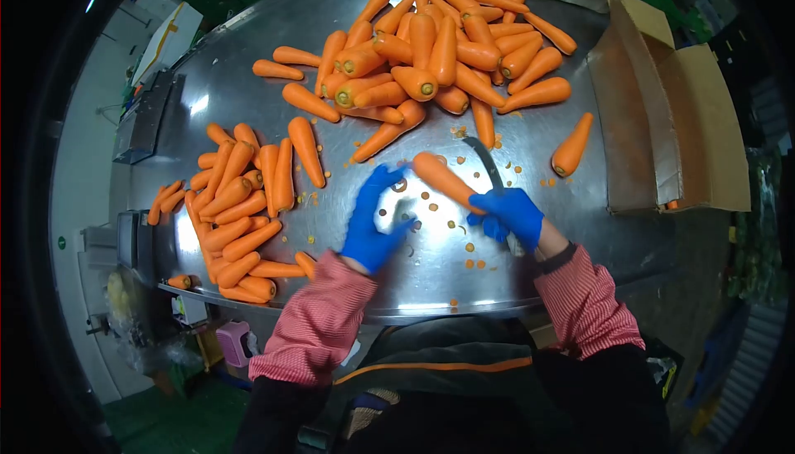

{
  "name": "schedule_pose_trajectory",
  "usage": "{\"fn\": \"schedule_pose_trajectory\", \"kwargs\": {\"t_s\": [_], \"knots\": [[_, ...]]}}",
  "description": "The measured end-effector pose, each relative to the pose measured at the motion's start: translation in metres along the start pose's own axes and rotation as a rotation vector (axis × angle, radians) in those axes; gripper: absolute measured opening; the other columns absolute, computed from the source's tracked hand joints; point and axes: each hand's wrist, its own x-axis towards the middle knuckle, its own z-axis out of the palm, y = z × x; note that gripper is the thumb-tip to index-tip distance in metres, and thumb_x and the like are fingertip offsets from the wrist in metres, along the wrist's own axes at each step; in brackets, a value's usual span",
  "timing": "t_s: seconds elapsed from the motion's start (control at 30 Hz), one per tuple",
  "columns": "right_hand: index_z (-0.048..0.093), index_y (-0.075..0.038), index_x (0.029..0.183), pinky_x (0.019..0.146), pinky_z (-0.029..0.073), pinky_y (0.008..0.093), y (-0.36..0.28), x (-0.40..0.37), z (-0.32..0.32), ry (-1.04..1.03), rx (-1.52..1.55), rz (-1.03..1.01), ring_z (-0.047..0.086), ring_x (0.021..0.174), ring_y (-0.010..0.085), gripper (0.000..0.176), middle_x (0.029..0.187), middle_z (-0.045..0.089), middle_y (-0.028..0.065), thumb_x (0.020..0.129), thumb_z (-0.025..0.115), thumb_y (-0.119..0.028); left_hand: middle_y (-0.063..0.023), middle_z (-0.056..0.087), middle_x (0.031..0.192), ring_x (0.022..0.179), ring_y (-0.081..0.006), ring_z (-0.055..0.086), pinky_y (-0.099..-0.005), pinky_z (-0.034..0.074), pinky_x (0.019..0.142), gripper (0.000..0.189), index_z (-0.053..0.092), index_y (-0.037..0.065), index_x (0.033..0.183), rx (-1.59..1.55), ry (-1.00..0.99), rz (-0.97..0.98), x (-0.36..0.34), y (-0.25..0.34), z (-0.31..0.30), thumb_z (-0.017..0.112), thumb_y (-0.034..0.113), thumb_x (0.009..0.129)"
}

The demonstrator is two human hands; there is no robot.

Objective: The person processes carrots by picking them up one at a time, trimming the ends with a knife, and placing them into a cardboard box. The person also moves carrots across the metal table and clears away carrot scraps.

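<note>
My right hand (509, 215), in a blue glove, is closed around a knife with a dark curved blade (489, 160) pointing away from me. The thin end of a carrot (445, 179) meets the fingers of that same hand, and its thick end points up and left. My left hand (371, 220), also gloved in blue, is open beside the carrot, thumb and fingers apart, with nothing in it. Small cut carrot ends (434, 207) lie scattered on the metal table between and around both hands.
A large carrot heap (422, 48) covers the back of the metal table (224, 81). Another carrot pile (236, 197) lies at the left. One lone carrot (571, 146) rests near an opened cardboard box (629, 106) on the right. The table's near edge (414, 315) runs before my body.
</note>
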Motion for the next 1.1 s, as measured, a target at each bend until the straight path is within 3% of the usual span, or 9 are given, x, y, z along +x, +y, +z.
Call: {"fn": "schedule_pose_trajectory", "kwargs": {"t_s": [0.07,0.17,0.23,0.37,0.57,0.7,0.8,0.93,1.1], "knots": [[0.067,0.001,0.089,0.040,0.040,0.0221,-0.010,-0.030,0.016,-0.070,0.106,-0.026,0.052,0.043,0.0101,0.041,0.064,0.062,0.0053,0.087,0.063,-0.039,-0.0104,0.055,0.125,0.121,-0.0251,0.050,-0.0439,0.032,0.107,0.063,0.043,0.010,0.137,0.632,-0.222,0.285,0.023,0.060,0.009,0.069,0.017,0.081],[0.065,0.001,0.097,0.046,0.044,0.0215,-0.022,-0.051,0.021,-0.030,0.000,-0.109,0.056,0.049,0.0103,0.040,0.069,0.064,0.0057,0.090,0.059,-0.038,-0.0118,0.055,0.126,0.123,-0.0234,0.049,-0.0397,0.034,0.106,0.061,0.046,0.010,0.135,0.433,-0.429,0.069,0.028,0.063,0.017,0.071,0.012,0.080],[0.065,-0.003,0.101,0.056,0.048,0.0243,-0.033,-0.070,0.032,0.167,-0.067,-0.230,0.060,0.060,0.0135,0.029,0.077,0.063,0.0041,0.090,0.059,-0.029,-0.0120,0.056,0.125,0.119,-0.0255,0.053,-0.0391,0.038,0.103,0.060,0.047,0.014,0.135,0.016,-0.344,-0.110,0.021,0.059,0.017,0.071,0.011,0.080],[0.064,-0.011,0.104,0.060,0.049,0.0323,-0.012,-0.075,0.032,0.587,-1.005,-0.982,0.059,0.072,0.0210,0.027,0.079,0.056,0.0050,0.078,0.067,-0.019,-0.0099,0.059,0.122,0.112,-0.0227,0.057,-0.0335,0.045,0.097,0.055,0.051,0.010,0.131,-0.362,-0.252,-0.258,0.004,0.059,0.025,0.072,0.011,0.081],[0.064,-0.012,0.103,0.058,0.047,0.0316,-0.013,-0.074,0.041,0.746,-1.239,-1.027,0.058,0.069,0.0188,0.025,0.079,0.057,0.0042,0.079,0.064,-0.014,-0.0095,0.058,0.122,0.111,-0.0205,0.057,-0.0321,0.046,0.097,0.055,0.050,0.007,0.130,-0.404,-0.268,-0.319,-0.007,0.065,0.023,0.073,0.011,0.080],[0.065,-0.010,0.106,0.065,0.051,0.0347,0.009,-0.042,0.015,0.784,-1.229,-0.781,0.061,0.075,0.0228,0.025,0.083,0.061,0.0063,0.081,0.060,-0.011,-0.0106,0.059,0.119,0.109,-0.0211,0.058,-0.0335,0.047,0.095,0.056,0.050,0.005,0.130,-0.400,-0.253,-0.291,-0.007,0.068,0.017,0.073,0.010,0.079],[0.063,-0.010,0.113,0.073,0.052,0.0370,0.020,-0.038,-0.001,0.742,-0.865,-0.689,0.062,0.081,0.0285,0.029,0.089,0.062,0.0097,0.084,0.058,-0.011,-0.0108,0.059,0.118,0.112,-0.0207,0.056,-0.0353,0.045,0.098,0.056,0.043,0.002,0.133,-0.783,-0.138,-0.502,-0.007,0.069,0.005,0.068,0.005,0.083],[0.059,-0.010,0.119,0.071,0.050,0.0374,0.016,-0.055,0.031,0.569,-0.759,-0.787,0.060,0.081,0.0272,0.038,0.089,0.058,0.0096,0.081,0.063,-0.013,-0.0195,0.055,0.119,0.116,-0.0325,0.054,-0.0470,0.045,0.099,0.047,0.041,0.002,0.129,-1.567,0.404,-0.848,0.001,0.047,0.010,0.056,0.028,0.094],[0.056,-0.007,0.125,0.063,0.047,0.0356,0.009,-0.055,0.060,0.632,-1.014,-0.969,0.054,0.071,0.0228,0.047,0.080,0.053,0.0081,0.078,0.062,-0.007,-0.0233,0.049,0.130,0.119,-0.0370,0.051,-0.0499,0.043,0.101,0.054,0.039,-0.002,0.131,-1.996,0.376,-0.924,-0.013,0.023,0.013,0.041,0.040,0.098]]}}
